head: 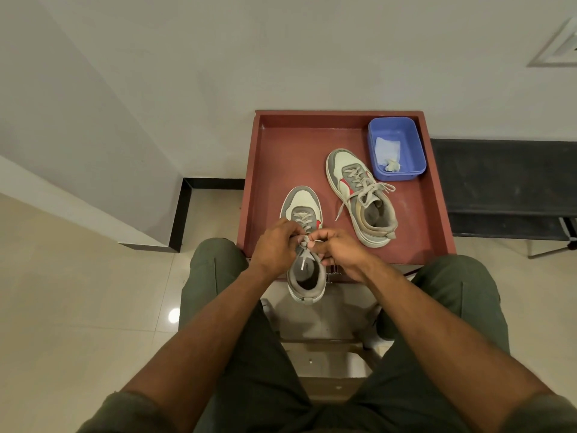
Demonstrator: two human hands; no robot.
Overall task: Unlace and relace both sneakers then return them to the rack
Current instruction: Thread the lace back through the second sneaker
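Seated over a red tray point(406, 245), working on the near sneaker point(304, 245), which lies with its toe on the tray's front left part and its heel hanging over the near edge, between the knees. Left hand point(274, 245) and right hand point(335, 250) both curled, each pinching a strand of lace point(305, 243) at the top of the tongue, fingertips almost meeting over what looks like a knot or bow in the making. One lace tip point(302, 266) dangling into the shoe opening.

Judged from this: near sneaker laced up through its eyelets, only the tying left, or just started. Far sneaker point(362, 195), standing further back and to the right on the tray, laced as well, with a loose bow and one end trailing onto the tray; impossible to tell whether already redone or not yet touched. Return to the rack not yet done for either shoe. No rack clearly recognisable; possibly the dark bench point(499, 189) at the right, but not sure.

Blue tub point(373, 142) at the tray's back right corner, just beside the far sneaker's toe, holding a pale cloth or paper.

Hidden: the knot itself, covered by fingers; upper eyelets of the near sneaker; whatever carries the tray.
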